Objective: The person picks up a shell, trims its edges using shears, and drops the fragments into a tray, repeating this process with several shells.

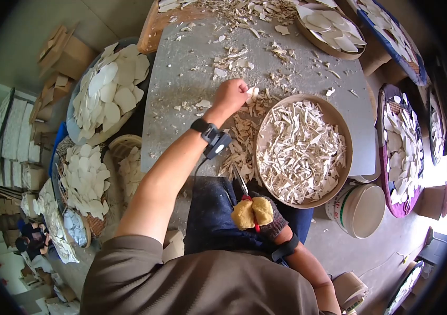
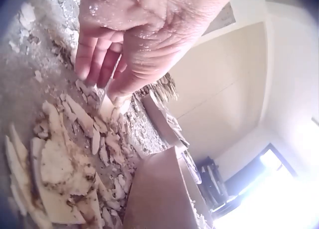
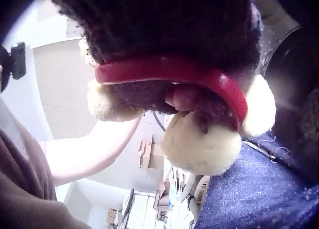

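Observation:
My left hand (image 1: pixel 229 97) is over the grey table (image 1: pixel 181 68), its thumb and fingers pinching a small thin white flake (image 1: pixel 253 93). The left wrist view shows that flake (image 2: pixel 105 107) edge-on below the fingertips, close over scattered scraps. In my lap, my right hand (image 1: pixel 275 219) wears a dark knitted glove and grips scissors (image 1: pixel 240 181). Their red handle (image 3: pixel 164 68) loops round the gloved hand and carries lumps of yellow foam (image 1: pixel 252 212). The blades point up toward the table edge, beside a heap of brownish scraps (image 1: pixel 242 142).
A round tray (image 1: pixel 259 152) full of white slivers stands right of the scraps, overhanging the table's front edge. Another round tray (image 1: pixel 361 51) holds larger flat pieces at the back right. Baskets of white pieces (image 1: pixel 105 94) flank the table. A white bucket (image 1: pixel 368 212) stands at the right.

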Motion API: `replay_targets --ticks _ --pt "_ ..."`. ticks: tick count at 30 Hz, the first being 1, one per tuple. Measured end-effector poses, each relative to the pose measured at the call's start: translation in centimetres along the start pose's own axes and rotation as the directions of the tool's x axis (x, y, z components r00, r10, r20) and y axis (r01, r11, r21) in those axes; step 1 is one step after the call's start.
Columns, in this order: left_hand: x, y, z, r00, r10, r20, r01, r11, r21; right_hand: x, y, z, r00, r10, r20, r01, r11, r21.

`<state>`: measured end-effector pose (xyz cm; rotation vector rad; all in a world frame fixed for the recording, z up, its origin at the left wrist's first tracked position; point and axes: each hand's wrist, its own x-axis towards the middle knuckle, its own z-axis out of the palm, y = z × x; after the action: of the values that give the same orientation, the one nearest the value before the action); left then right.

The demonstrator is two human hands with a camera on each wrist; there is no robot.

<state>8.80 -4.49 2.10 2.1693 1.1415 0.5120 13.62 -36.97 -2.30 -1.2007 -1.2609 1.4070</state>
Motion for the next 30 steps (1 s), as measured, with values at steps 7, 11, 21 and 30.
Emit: replay_targets --ticks 7,11,21,30 --pt "-10.1 -0.5 -2.7 0.929 -0.270 0.252 0.342 0.376 -0.861 0.5 1.1 0.0 0.997 0.068 0.023 -0.070 0.840 0.538" --pt "-16.0 0.5 -1.1 0.938 -0.333 0.095 0.193 0.276 -0.942 1.6 2.4 1.3 0.997 0.052 0.064 -0.073 0.176 0.982" --pt "-20.5 1.3 0.9 0.934 -0.356 -0.016 0.169 0.482 -0.860 3.3 2.6 2.0 0.993 -0.026 0.119 0.084 0.857 -0.508" --pt "-20.7 0.0 -0.3 0.925 -0.355 0.136 0.283 0.403 -0.870 2.0 0.1 2.0 0.911 -0.410 0.043 0.329 0.658 -0.678"
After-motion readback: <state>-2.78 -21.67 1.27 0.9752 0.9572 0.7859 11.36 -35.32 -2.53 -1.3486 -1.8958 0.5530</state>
